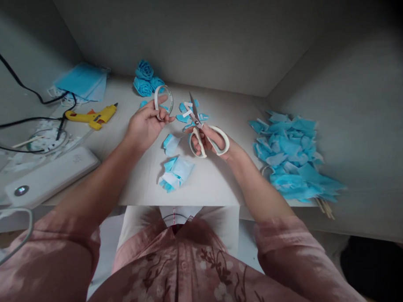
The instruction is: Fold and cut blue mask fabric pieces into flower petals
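My left hand [151,121] holds a roll of white tape [156,103] upright, with fingers through and around the ring. In my right hand [209,139] is a pair of scissors [217,146] with cream handles, its blades parted and pointing away from me. Small white strips [187,110] show beside the blades. Behind the scissors lie several small blue pieces [183,118]. Nearer to me on the table are a small folded blue and white piece [171,144] and a larger one [176,173].
Blue rosettes [144,78] stand at the back. At left are blue masks [82,80], a yellow glue gun [97,117], black cables, white scraps [45,139] and a white power bank [57,173]. A blue pile [289,148] with sticks [325,208] lies at right.
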Tool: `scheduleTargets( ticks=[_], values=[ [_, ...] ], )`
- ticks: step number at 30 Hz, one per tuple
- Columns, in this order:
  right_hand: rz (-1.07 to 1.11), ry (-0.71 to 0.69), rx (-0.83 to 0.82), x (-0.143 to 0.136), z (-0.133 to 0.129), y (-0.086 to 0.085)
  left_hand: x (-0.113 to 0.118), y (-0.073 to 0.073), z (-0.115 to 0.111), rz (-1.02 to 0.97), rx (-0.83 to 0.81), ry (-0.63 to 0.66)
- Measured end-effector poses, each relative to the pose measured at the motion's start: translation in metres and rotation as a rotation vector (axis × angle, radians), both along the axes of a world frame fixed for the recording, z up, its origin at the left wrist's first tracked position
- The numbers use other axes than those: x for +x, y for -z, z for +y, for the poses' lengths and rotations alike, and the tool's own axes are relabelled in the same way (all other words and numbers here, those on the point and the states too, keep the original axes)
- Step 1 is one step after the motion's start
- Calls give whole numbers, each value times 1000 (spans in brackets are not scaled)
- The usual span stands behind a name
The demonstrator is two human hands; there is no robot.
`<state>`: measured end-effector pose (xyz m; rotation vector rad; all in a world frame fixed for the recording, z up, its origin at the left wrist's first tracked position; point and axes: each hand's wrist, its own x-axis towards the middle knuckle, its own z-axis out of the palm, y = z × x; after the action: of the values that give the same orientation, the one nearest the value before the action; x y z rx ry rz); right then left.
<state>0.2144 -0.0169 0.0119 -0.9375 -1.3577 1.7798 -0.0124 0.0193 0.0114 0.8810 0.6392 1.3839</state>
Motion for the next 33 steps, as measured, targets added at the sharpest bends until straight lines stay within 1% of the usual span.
scheduleTargets(
  ticks=[8, 11, 14, 16, 20, 22, 28, 31, 33],
  values=[
    [19, -10, -19, -3, -1, 1, 2, -11, -1, 50, -79, -39],
    [22, -15, -27, -2, 0, 3, 2, -8, 2, 47, -75, -54],
    [32, -30, -24, -1, 1, 6, 3, -3, 5, 55, -27, -68],
    [42, -39, -16, -1, 1, 6, 4, -1, 5, 15, -9, -62],
    [42, -34, -29, -3, 0, 4, 6, -3, 2, -81, -60, -44],
    [42, -26, -33, -4, 0, 4, 6, -3, 3, -73, -69, -50],
    [42, -58, 6, -4, -2, 5, 3, 7, 14, 90, 15, -75],
    [-10, -29, 35, -5, -4, 3, 2, 9, 13, 167, 136, -103],
    [-34, -14, 57, -5, -6, 2, 2, 8, 8, 273, 251, -128]
  ],
)
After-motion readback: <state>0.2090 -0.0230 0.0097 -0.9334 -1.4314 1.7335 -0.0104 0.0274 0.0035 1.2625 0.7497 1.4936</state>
